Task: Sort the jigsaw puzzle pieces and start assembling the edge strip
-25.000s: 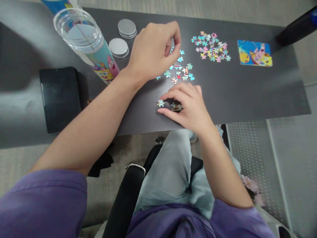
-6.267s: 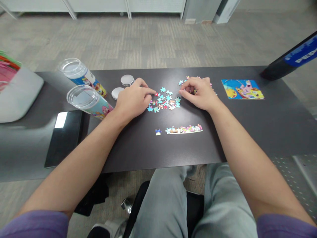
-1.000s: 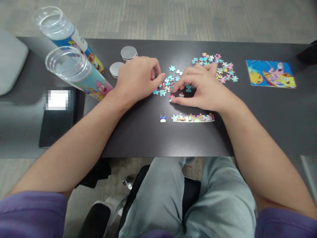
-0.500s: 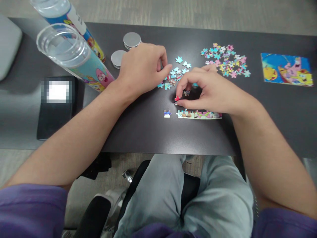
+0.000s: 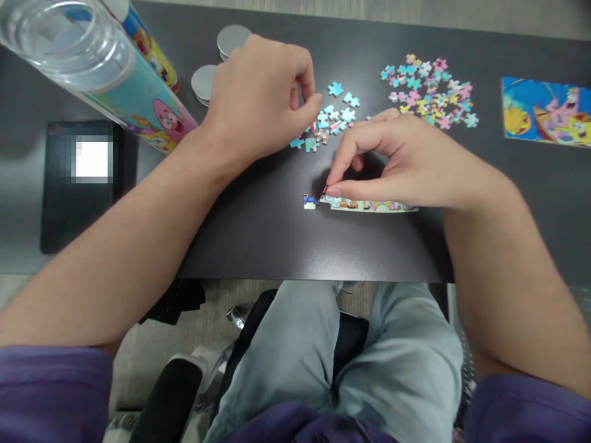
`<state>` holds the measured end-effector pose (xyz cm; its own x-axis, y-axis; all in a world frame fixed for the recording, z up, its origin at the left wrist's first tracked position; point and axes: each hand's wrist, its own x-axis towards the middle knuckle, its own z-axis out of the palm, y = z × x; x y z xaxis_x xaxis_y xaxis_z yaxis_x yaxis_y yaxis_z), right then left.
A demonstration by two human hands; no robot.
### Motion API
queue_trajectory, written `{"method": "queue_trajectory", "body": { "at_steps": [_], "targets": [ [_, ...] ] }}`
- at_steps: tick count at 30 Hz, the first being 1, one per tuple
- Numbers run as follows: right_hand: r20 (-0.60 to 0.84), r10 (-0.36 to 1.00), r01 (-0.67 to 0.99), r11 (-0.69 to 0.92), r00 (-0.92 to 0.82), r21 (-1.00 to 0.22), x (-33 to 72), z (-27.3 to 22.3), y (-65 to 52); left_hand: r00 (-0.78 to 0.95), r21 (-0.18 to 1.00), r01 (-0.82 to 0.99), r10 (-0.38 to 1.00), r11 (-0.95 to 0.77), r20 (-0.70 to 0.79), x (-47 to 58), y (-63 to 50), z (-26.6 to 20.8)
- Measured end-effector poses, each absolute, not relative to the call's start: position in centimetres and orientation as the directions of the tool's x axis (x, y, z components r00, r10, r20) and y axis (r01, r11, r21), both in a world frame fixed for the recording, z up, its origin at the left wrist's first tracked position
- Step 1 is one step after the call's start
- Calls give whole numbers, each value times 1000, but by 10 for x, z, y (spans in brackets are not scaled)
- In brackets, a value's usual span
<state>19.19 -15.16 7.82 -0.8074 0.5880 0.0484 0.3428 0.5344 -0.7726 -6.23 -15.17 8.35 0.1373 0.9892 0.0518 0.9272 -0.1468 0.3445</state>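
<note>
Between the thumb and index finger of my right hand (image 5: 397, 160) is a small puzzle piece (image 5: 325, 191), partly red and mostly covered by the fingertips. It is at the left end of a joined strip of puzzle pieces (image 5: 378, 205). A single blue and white puzzle piece (image 5: 309, 202) lies just left of it. My left hand (image 5: 268, 95) hovers or rests beside a small group of loose puzzle pieces (image 5: 339, 117), its fingers loosely bent and the thumb apart. I see nothing held in it. My right hand hides part of the strip's upper side.
A larger pile of puzzle pieces (image 5: 431, 92) lies at the back right, with a cartoon picture card (image 5: 547, 114) beyond it. On the left stand clear cartoon-printed tubes (image 5: 138, 92), round silver lids (image 5: 233, 40) and a black flat object (image 5: 76, 215). The dark table's front edge (image 5: 314, 280) is near my legs.
My right hand has brought the red puzzle piece down and slightly left to the end of the strip. My left hand keeps its pose. The view has shifted, so the table sits higher.
</note>
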Motion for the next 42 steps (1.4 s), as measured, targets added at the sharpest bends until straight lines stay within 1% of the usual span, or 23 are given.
{"method": "queue_trajectory", "body": {
  "at_steps": [8,12,14,19,21,26,32,38,42],
  "targets": [
    [-42,586,434,549,-809,-714,192,75,-150,154,300,941,987,-159,39,-61,-153,85],
    [-33,587,429,550,-809,-717,193,73,-149,152,289,946,988,-150,17,-61,-154,86],
    [-19,578,418,566,-816,-711,194,72,-149,152,292,944,988,-155,33,-61,-154,86],
    [15,558,412,631,-830,-657,193,72,-148,166,275,946,985,-171,43,-63,-148,80],
    [2,555,422,635,-832,-647,194,73,-147,172,278,944,984,-181,54,-65,-145,76],
    [25,542,396,643,-840,-656,198,71,-143,167,305,933,981,-190,98,-67,-142,72],
    [10,552,415,639,-834,-647,197,69,-142,151,287,943,985,-170,88,-63,-142,72],
    [-18,566,436,614,-824,-658,197,72,-143,132,233,958,980,-165,151,-57,-146,70],
    [-19,566,439,616,-824,-655,197,71,-143,127,249,956,985,-153,120,-59,-146,71]
  ]
}}
